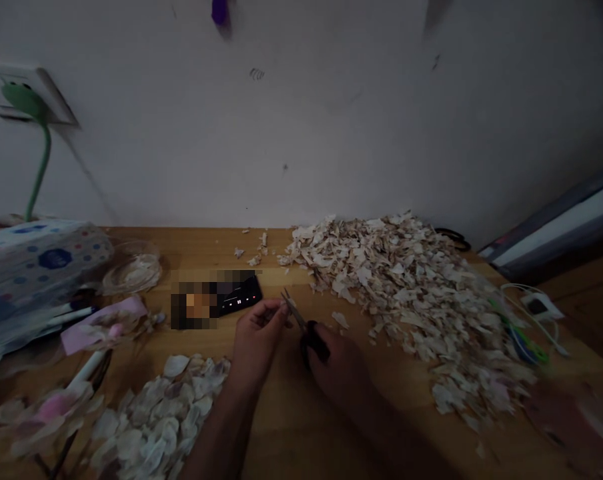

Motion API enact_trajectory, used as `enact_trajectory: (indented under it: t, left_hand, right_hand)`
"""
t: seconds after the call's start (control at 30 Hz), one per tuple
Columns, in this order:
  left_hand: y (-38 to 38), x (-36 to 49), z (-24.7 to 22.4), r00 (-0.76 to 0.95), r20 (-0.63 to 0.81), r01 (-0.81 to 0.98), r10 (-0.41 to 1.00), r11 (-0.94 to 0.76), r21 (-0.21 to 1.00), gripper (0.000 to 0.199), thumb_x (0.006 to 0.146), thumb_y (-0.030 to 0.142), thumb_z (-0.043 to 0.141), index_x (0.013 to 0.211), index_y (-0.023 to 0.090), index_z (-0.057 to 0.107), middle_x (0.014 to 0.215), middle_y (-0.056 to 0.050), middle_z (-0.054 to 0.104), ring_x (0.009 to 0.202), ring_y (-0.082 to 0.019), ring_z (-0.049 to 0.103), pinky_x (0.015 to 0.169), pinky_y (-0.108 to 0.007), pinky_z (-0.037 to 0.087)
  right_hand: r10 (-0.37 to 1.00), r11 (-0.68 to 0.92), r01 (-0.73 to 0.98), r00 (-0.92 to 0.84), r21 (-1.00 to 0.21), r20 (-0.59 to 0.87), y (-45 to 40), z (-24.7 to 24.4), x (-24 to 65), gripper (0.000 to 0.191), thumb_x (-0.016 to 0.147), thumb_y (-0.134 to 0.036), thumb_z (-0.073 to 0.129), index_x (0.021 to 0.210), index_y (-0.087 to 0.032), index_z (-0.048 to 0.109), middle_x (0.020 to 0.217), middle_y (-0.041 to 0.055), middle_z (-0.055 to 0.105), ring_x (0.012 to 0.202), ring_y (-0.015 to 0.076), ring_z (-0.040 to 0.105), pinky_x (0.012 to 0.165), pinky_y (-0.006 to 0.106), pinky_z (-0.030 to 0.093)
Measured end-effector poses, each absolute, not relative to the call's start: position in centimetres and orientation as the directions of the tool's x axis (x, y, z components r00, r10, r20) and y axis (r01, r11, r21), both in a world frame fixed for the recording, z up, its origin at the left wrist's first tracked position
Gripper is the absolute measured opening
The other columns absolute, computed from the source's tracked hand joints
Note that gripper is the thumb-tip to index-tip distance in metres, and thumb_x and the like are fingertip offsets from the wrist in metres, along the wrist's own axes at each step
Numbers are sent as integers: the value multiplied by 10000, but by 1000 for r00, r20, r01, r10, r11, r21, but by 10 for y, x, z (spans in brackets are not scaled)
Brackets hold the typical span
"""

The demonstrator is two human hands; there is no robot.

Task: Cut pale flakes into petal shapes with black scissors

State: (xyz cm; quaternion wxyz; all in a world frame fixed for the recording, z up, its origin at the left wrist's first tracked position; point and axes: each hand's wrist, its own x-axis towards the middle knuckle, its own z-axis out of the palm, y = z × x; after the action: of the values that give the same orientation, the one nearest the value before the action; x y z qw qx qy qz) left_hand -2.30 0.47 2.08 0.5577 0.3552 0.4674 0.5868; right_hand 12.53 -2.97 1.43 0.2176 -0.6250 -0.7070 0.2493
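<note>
My right hand (339,370) is wrapped round a pair of scissors (315,341) with dark handles. The slightly parted blades point up and left, close to the fingertips of my left hand (259,333). Those fingers are pinched together; whatever small piece they may hold is too small to make out. Left of my left forearm lies a heap of pale, rounded, petal-like pieces (156,420). To the right of the scissors spreads a larger heap of ragged, pale scraps (391,267). A single scrap (339,320) rests on the table just beyond my right hand.
Beyond my left hand lies a phone (239,297), its screen lit. A clear plastic bowl (131,270) and a dotted tissue pack (46,253) stand at the left, by petal flowers with pink centres (54,407). A white device with a cable (541,305) sits far right.
</note>
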Motion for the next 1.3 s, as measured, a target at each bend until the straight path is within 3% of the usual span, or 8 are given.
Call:
enact_trajectory:
  t: [0.3, 0.57, 0.93, 1.13, 1.3]
  left_hand:
    - [5, -15, 9, -24, -176, -583, 984, 129, 802, 225, 663, 316, 790, 797, 162, 694, 741, -15, 677, 639, -101, 582, 645, -214, 463]
    - [5, -21, 8, -64, -130, -421, 989, 92, 903, 206, 714, 341, 751, 781, 158, 683, 672, 4, 654, 615, -87, 568, 620, -188, 419]
    - [5, -25, 15, -67, -129, -348, 989, 98, 932, 221, 699, 354, 758, 772, 157, 688, 657, 14, 638, 588, -77, 544, 591, -178, 407]
    - [4, -18, 14, 10, -182, -567, 983, 156, 809, 216, 700, 316, 766, 842, 171, 692, 766, 3, 651, 645, -75, 552, 636, -186, 435]
    - [5, -14, 11, -1, -171, -644, 985, 130, 754, 176, 712, 304, 756, 773, 167, 663, 661, 28, 601, 601, -70, 525, 608, -182, 428]
  right_hand:
    - [993, 112, 759, -113, -642, 40, -29, 11, 125, 221, 828, -250, 472, 988, -209, 619, 873, 61, 714, 783, 227, 660, 660, 293, 438]
    - [993, 106, 771, -115, -628, 26, -29, 12, 124, 225, 802, -257, 487, 978, -205, 616, 888, 78, 715, 789, 251, 663, 664, 315, 445]
    - [992, 100, 769, -122, -632, 9, -28, 10, 126, 214, 804, -265, 492, 961, -212, 628, 858, 71, 717, 769, 237, 667, 656, 302, 448]
    - [995, 84, 747, -92, -660, 23, -28, 7, 126, 249, 787, -268, 503, 994, -204, 627, 877, 79, 723, 781, 244, 669, 670, 310, 455]
    - [994, 98, 784, -108, -614, 21, -29, 10, 125, 193, 798, -254, 495, 932, -210, 627, 815, 62, 711, 736, 230, 654, 632, 296, 429]
